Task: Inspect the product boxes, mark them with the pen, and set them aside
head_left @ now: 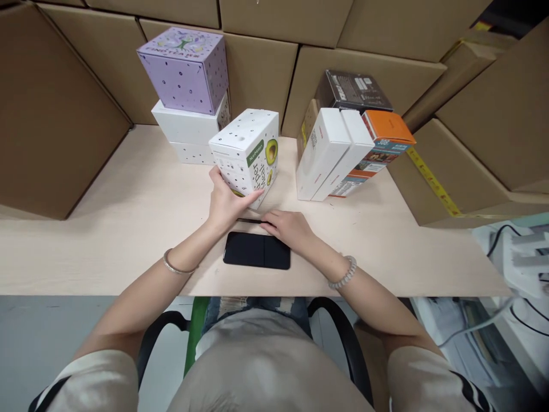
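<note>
My left hand (pixel 229 200) grips the lower front of a white box (pixel 234 154) printed with avocados and small dark marks, its thumb along one side and its fingers on the other. The box stands slightly tilted on the table. Close by, my right hand (pixel 289 229) has its fingers closed at one end of a thin black pen-like stick (pixel 249 221); its exact kind is unclear. That stick lies between the box and a black smartphone (pixel 251 250), which rests flat with a dark screen near the table's front edge.
Behind the avocado box, a purple box (pixel 184 80) sits on stacked white boxes (pixel 189 129). Right of it stand two slim white boxes (pixel 323 154), an orange box (pixel 381 137) and a dark box (pixel 354 91). Large cardboard cartons (pixel 261 74) wall in the table (pixel 115 246).
</note>
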Available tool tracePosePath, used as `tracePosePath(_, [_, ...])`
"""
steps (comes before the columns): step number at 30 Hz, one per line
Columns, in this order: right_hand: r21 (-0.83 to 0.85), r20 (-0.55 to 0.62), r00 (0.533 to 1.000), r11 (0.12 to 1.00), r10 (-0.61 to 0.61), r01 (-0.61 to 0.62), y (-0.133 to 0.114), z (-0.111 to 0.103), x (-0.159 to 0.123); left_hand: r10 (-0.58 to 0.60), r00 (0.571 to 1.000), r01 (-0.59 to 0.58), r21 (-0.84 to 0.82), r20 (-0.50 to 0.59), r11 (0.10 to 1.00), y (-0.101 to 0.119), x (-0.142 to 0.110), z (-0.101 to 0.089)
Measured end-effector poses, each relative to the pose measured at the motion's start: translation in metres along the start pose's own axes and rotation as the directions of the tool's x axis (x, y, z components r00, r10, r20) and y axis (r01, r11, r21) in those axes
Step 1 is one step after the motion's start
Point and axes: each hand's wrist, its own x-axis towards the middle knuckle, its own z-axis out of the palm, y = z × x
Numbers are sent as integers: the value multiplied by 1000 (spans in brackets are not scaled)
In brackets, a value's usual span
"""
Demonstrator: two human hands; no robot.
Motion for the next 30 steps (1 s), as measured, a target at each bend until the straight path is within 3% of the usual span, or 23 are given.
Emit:
tracePosePath(4, [83, -26, 998, 994, -65, 67, 1, 7, -1, -34, 999, 32, 77, 29, 997, -3, -6, 4])
tracePosePath(10, [154, -63, 996, 985, -65, 74, 10, 10, -6, 8, 996, -25, 182, 94, 983, -1, -5, 12])
tracePosePath(15, [127, -102, 991, 987, -91, 103, 16, 13, -7, 6, 983, -51, 246, 182, 968, 11, 13, 26])
tracePosePath(20, [54, -135, 983, 989, -126, 135, 18, 17, -8, 12, 972, -75, 260, 235, 963, 10, 40, 56])
tracePosePath(26, [57, -148, 977, 985, -155, 165, 20, 20, -8, 164, 900, -214, 83, 403, 973, 4, 66, 73])
tracePosePath(30, [83, -159, 975, 982, -157, 171, 22, 23, -7, 138, 857, -175, 28, 497, 984, 5, 80, 78])
